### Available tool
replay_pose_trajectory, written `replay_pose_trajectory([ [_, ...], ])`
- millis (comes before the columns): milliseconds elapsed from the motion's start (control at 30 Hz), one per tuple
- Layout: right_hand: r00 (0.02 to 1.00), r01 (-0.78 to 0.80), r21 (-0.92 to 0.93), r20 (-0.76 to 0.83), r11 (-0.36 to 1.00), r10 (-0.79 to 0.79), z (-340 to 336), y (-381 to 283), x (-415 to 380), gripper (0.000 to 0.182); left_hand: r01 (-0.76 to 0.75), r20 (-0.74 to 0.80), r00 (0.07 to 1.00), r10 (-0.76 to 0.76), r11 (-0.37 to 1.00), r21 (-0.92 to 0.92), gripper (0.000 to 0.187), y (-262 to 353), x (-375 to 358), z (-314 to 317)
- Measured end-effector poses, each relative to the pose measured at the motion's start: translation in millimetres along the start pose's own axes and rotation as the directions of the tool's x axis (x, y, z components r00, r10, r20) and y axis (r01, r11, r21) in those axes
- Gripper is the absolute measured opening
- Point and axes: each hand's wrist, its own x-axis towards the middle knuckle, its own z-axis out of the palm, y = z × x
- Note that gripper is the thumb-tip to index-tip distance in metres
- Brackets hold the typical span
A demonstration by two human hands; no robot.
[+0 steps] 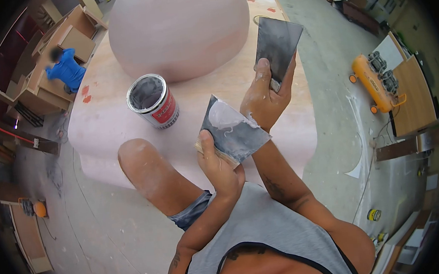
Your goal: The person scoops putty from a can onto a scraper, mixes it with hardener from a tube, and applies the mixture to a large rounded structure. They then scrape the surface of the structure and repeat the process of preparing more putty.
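My left hand (pixel 221 170) is closed on a wide grey spreader (pixel 240 143), whose face carries a smear of pale pink paste near its upper corner. Higher and to the right, my right hand (pixel 267 95) grips a second dark grey spreader (pixel 278 44) with its blade pointing up. An open tin (pixel 164 110) with a red label stands left of both hands on the pale pink-coated surface (pixel 102 135); grey residue lines its inside. Behind the tin rises a large smooth pinkish rounded form (pixel 179 28).
A person in blue (pixel 67 68) leans at wooden cabinets (pixel 43 85) at upper left. An orange compressor (pixel 371 83) stands on the floor at right beside a wooden panel (pixel 412 95). Cables cross the floor. A small yellow-labelled tin (pixel 373 215) sits at lower right.
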Motion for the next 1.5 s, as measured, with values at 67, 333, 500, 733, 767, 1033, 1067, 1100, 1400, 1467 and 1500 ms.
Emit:
replay_pose_trajectory([
  [67, 0.999, -0.045, -0.041, 0.000, 0.998, 0.045, -4, -3, -1, 0.047, -0.018, 0.006, 1.000, 0.018, 1.000, 0.013, 0.036, 1, 0, 4],
  [333, 0.931, 0.351, -0.263, 0.204, 0.899, -0.304, -20, 8, -13, 0.052, -0.029, -0.047, 0.998, 0.031, 0.999, 0.025, 0.037, 7, 2, -6],
  [500, 0.992, 0.103, -0.136, 0.081, 0.985, -0.093, -21, 15, 1, 0.049, -0.014, -0.043, 0.999, 0.013, 1.000, -0.017, 0.037, 14, -6, -7],
  [733, 0.989, 0.145, -0.057, -0.009, 0.988, -0.146, -7, 5, 13, 0.047, 0.069, -0.061, 0.996, -0.071, 0.997, -0.031, 0.036, 0, -14, -13],
  [767, 0.990, 0.143, -0.056, -0.009, 0.988, -0.144, -5, 0, 12, 0.047, 0.068, -0.062, 0.996, -0.070, 0.997, -0.029, 0.036, 0, -15, -13],
  [1033, 0.967, 0.253, -0.190, 0.092, 0.949, -0.239, -4, -5, 1, 0.048, -0.011, -0.053, 0.999, 0.015, 0.998, 0.061, 0.036, 4, -14, -4],
  [1067, 0.966, 0.254, -0.191, 0.096, 0.948, -0.239, -4, -4, -1, 0.048, -0.011, -0.055, 0.998, 0.014, 0.998, 0.059, 0.036, 4, -13, -4],
  [1100, 0.950, 0.309, -0.192, 0.112, 0.931, -0.292, -4, -1, -3, 0.050, -0.025, -0.041, 0.999, 0.027, 0.998, 0.057, 0.035, 5, -12, -4],
  [1400, 0.887, 0.444, -0.261, 0.263, 0.857, -0.380, -25, 22, -15, 0.046, -0.048, -0.080, 0.995, 0.051, 0.998, 0.045, 0.034, 6, -7, -5],
  [1467, 0.893, 0.422, -0.213, 0.266, 0.881, -0.363, -30, 28, -14, 0.046, -0.045, -0.085, 0.995, 0.045, 0.999, 0.003, 0.034, 11, -3, -8],
  [1500, 0.936, 0.329, -0.238, 0.211, 0.914, -0.282, -31, 20, -12, 0.047, -0.041, -0.068, 0.997, 0.038, 0.999, -0.032, 0.033, 15, -1, -10],
])
